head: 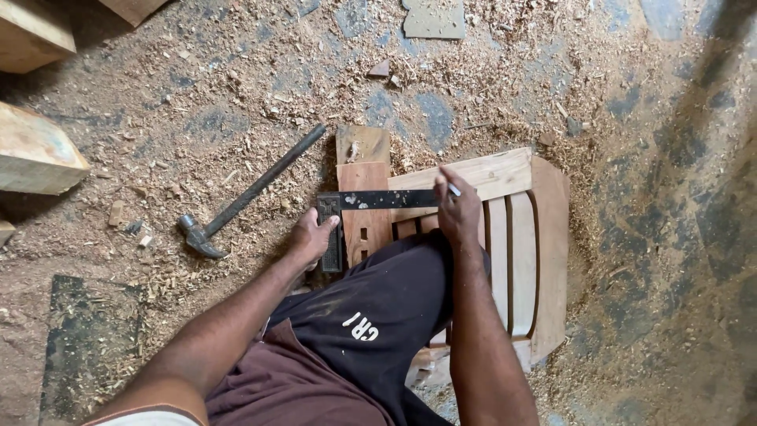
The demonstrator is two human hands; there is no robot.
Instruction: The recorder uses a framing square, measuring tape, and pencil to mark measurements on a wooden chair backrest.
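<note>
- The person sits low over a small wooden frame [520,237] with slats. It lies on the floor [670,197], which is covered in sawdust.
- A black metal square [371,201] (the L-shaped kind for straight lines) lies on the frame's top board. Its long arm runs across the wood and its short arm hangs down the left side.
- The left hand [314,237] presses on the short arm of the square. Its grip is closed around that arm and holds it firm against the wood.
- The right hand [457,209] pinches a small pencil [453,189]. The tip sits right beside the long arm of the square, on the pale top board.
- It looks like the marking step: a line is being drawn along the square's edge.
- The next move would need the square kept flat and tight to the board, and the pencil kept touching its edge, or the line may go crooked.
- 1 hammer [236,205] lies on the floor to the left, well apart from both hands.
- 2 thick wood blocks [35,154] sit at the far left, near the edge of the view.
</note>
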